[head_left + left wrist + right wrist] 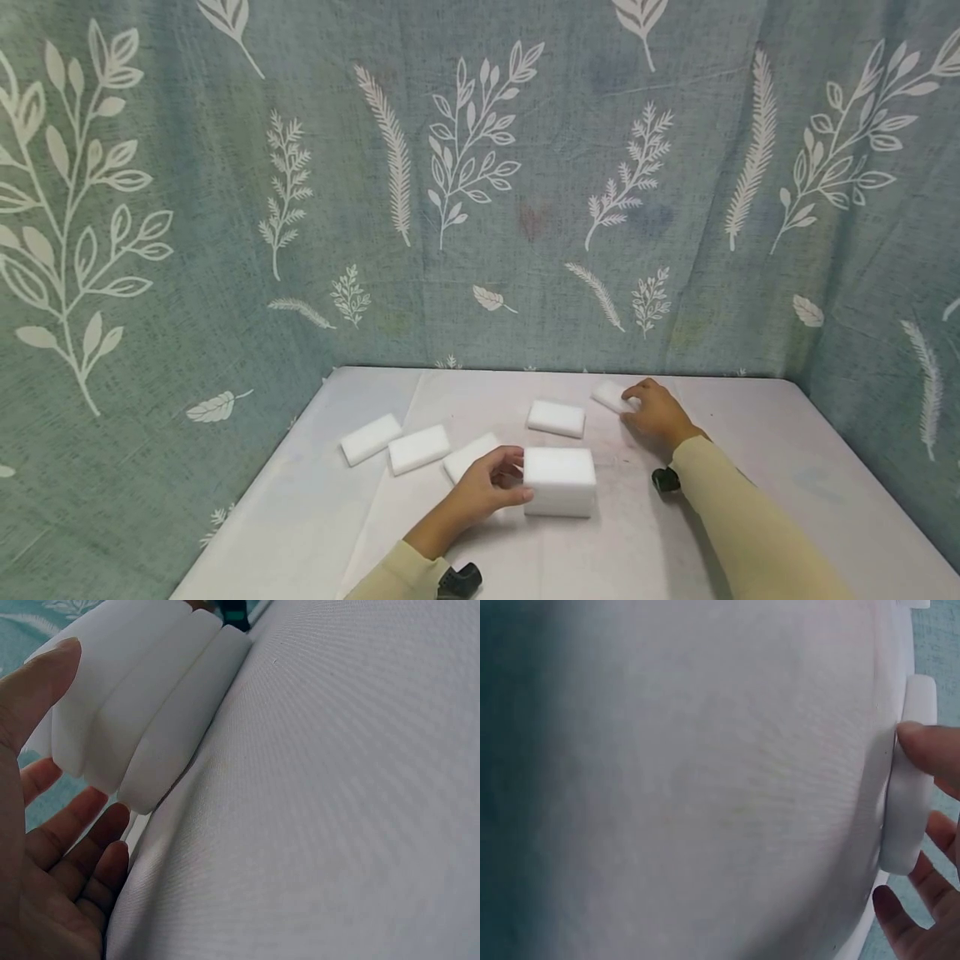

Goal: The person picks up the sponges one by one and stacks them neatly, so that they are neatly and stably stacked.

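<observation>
In the head view, my left hand (pixel 483 485) is at the left side of a stack of white sponges (pixel 560 483), its thumb at the front corner and its curled fingers at the back. The left wrist view shows several layers of the stack (pixel 161 697), the thumb against them and the fingertips along their lower ends. At the far right, my right hand (pixel 660 417) grips one end of a single white sponge (pixel 609 396). In the right wrist view the thumb presses on this sponge's side (pixel 909 814), with the fingers spread behind it.
One white sponge (pixel 556 418) lies behind the stack. Three more, a left one (pixel 371 439), a middle one (pixel 418 450) and a right one (pixel 468 456), lie in a row at left. A leaf-patterned curtain (pixel 480 183) surrounds the white table (pixel 750 467).
</observation>
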`<state>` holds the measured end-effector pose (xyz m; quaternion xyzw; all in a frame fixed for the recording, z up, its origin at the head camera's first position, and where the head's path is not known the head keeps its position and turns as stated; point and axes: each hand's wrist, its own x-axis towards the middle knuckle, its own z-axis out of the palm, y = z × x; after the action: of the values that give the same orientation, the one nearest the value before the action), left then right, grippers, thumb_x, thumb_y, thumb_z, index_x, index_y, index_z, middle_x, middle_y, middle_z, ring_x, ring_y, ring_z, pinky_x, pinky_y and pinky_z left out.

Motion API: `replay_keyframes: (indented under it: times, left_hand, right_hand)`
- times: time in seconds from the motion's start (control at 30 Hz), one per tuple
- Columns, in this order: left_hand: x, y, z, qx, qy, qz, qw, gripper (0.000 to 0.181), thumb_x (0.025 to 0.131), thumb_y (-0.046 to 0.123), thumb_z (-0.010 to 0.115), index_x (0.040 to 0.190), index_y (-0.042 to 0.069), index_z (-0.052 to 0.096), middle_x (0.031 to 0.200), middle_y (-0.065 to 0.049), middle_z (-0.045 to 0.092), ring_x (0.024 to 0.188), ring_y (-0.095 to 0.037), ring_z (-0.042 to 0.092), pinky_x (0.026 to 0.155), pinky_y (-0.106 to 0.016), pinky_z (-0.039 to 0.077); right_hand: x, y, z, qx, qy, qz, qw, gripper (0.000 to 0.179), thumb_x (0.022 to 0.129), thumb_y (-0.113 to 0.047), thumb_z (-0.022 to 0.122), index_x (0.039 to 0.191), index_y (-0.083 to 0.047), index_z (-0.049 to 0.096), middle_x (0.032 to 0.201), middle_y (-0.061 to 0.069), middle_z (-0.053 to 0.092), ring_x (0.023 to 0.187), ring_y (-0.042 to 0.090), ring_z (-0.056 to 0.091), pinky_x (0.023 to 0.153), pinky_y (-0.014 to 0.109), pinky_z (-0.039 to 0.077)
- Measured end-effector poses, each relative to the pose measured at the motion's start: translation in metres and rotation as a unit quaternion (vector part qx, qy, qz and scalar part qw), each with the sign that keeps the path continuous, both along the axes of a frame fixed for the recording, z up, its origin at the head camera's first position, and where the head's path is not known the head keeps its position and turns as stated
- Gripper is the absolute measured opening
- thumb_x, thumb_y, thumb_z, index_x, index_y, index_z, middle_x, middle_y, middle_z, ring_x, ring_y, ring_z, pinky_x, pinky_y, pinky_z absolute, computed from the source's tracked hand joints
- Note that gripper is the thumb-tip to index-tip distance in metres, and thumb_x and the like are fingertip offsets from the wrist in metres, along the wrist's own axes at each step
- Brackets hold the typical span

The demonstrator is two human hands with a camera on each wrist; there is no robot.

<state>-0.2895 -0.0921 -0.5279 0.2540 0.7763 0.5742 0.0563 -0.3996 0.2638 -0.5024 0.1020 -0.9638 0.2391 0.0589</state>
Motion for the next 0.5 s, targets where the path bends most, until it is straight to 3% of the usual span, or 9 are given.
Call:
replay_keyframes:
  times: [0.23, 0.5]
  left_hand:
    - [0.0, 0.0, 0.0, 0.001, 0.007, -0.002, 1.0, 0.058, 0.079, 0.024, 0.081, 0.13, 0.012, 0.056, 0.115, -0.003, 0.063, 0.102, -0.026, 0.061, 0.085, -0.037, 0.051]
    - [0.0, 0.0, 0.001, 0.012, -0.002, 0.003, 0.9999, 0.061, 0.08, 0.017, 0.081, 0.134, 0.01, 0.053, 0.12, -0.008, 0.061, 0.105, -0.033, 0.059, 0.087, -0.048, 0.048]
  right_hand:
    - [0.002, 0.005, 0.0, -0.003, 0.024, 0.012, 0.9996, 0.036, 0.085, -0.019, 0.074, 0.116, -0.002, 0.068, 0.12, 0.018, 0.054, 0.112, 0.041, 0.052, 0.095, 0.057, 0.04]
    - [0.023, 0.011, 0.009, 0.002, 0.062, 0.047, 0.997, 0.037, 0.085, -0.018, 0.075, 0.118, -0.002, 0.067, 0.119, 0.018, 0.055, 0.111, 0.04, 0.051, 0.092, 0.056, 0.042]
